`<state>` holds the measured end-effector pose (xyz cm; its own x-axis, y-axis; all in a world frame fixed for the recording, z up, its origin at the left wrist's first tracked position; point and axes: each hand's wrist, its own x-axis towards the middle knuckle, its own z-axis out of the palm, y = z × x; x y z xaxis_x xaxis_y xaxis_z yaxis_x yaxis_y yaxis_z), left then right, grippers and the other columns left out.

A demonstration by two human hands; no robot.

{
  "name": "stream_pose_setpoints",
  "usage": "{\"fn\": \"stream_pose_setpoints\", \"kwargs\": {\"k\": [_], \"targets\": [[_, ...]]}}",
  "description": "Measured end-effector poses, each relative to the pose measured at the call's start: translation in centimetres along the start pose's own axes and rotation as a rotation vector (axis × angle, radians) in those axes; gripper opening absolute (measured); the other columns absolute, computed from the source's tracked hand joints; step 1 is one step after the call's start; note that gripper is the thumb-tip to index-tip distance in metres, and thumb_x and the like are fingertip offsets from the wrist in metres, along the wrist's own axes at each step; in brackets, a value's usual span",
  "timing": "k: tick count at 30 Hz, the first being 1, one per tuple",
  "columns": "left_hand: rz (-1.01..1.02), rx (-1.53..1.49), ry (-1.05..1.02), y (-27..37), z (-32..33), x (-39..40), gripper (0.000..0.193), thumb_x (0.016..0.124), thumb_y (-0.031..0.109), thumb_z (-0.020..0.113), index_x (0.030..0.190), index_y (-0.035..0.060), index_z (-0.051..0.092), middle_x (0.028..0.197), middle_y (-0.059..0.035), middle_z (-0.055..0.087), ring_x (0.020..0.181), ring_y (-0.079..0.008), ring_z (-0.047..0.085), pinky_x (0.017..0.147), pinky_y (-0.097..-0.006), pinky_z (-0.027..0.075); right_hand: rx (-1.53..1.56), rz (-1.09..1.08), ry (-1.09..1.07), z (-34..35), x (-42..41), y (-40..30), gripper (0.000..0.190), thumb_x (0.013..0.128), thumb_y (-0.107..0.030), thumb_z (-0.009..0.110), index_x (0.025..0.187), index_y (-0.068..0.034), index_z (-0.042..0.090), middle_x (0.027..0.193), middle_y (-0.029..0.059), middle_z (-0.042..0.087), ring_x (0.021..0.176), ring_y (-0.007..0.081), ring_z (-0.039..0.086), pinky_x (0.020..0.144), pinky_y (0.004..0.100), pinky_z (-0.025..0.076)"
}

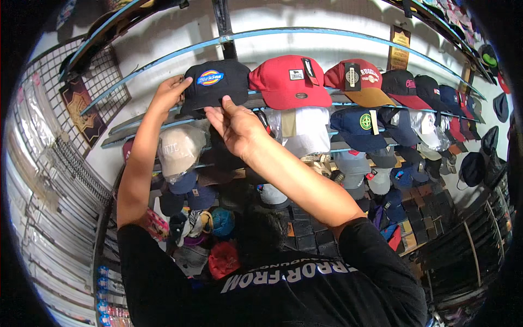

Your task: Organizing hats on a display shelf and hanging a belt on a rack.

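Observation:
A black Dickies baseball cap [220, 83] with a round coloured patch is at the left end of the top row of caps. My left hand [173, 92] grips its left side, thumb against the front of the crown. Below the cap, my right hand [235, 122] has its fingertips and thumb on the edge of the brim. Immediately right of it sits a red cap [290, 83] with a hanging black tag. Past that is a red cap with a tan brim [361, 83]. A beige cap in clear plastic [179, 149] lies on a lower shelf, beneath my left hand.
More caps fill the shelves at right, including a navy cap [359, 128]. A blue-edged shelf [302, 32] crosses above the caps. Belts and chains [77, 171] hang along the left wall beside a wire grid [116, 77]. Dark wallets [304, 229] lie low down; dark hats hang far right.

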<state>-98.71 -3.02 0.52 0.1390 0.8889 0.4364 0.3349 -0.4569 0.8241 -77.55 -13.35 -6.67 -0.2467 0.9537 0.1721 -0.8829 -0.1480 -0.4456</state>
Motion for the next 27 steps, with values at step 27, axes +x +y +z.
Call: {"fn": "stream_pose_setpoints", "kwargs": {"k": [27], "targets": [[0.427,0.091,0.355,-0.3,7.8,-19.2,0.040,0.098,0.013,0.056,0.133,-0.0045,0.048,0.134,-0.0169,0.054,0.126,-0.0262,0.051,0.106,-0.0353,0.038,-0.325,-0.139,0.200,-18.8,-18.9,-7.0,0.025,0.098,-0.020,0.056,0.117,-0.004,0.055,0.114,0.0164,0.065,0.097,0.0262,0.066,0.086,0.0380,0.054]]}}
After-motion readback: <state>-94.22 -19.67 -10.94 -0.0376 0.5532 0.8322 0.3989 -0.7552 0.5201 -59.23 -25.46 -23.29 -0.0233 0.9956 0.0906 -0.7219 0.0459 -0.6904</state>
